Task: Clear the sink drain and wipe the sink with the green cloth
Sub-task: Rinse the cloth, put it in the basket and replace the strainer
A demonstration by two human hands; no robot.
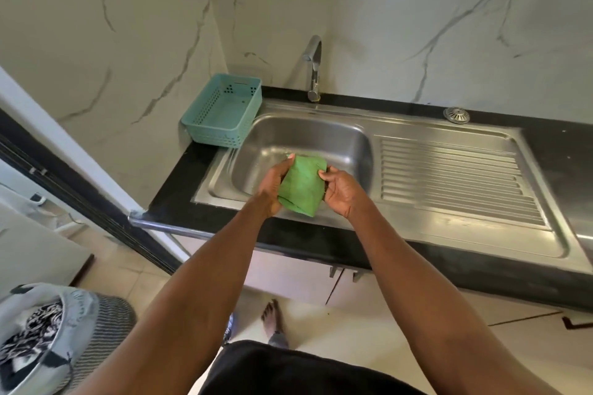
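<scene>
1. The sink [449,212] fills the middle and right of the frame: a steel basin at centre, with a ribbed draining board stretching to the right, set in a black counter [179,189].
2. The teal basket [221,109] stands at the upper left of the basin, just beside its rim, against the marble wall.
3. The faucet [313,67] rises behind the basin at upper centre; I see no water running from it.
4. The green cloth [301,186] is at the centre of the frame, folded into a pad and held above the front part of the basin, not touching the steel.
5. My left hand [272,186] grips the cloth's left edge, fingers curled round it with the thumb up top.
6. My right hand [341,192] pinches the right edge, fingers bent around the fold.
7. The drain strainer [456,115] sits on the counter at the upper right, behind the draining board and well apart from the basin (so I judge the drain part is done; the drain hole itself is hidden behind the cloth and my hands).
8. The step in hand, as I judge it, is readying the cloth for wiping. Next I need to let one hand take the pad, lower it flat onto the basin floor and press while sweeping, working walls and corners too.
</scene>
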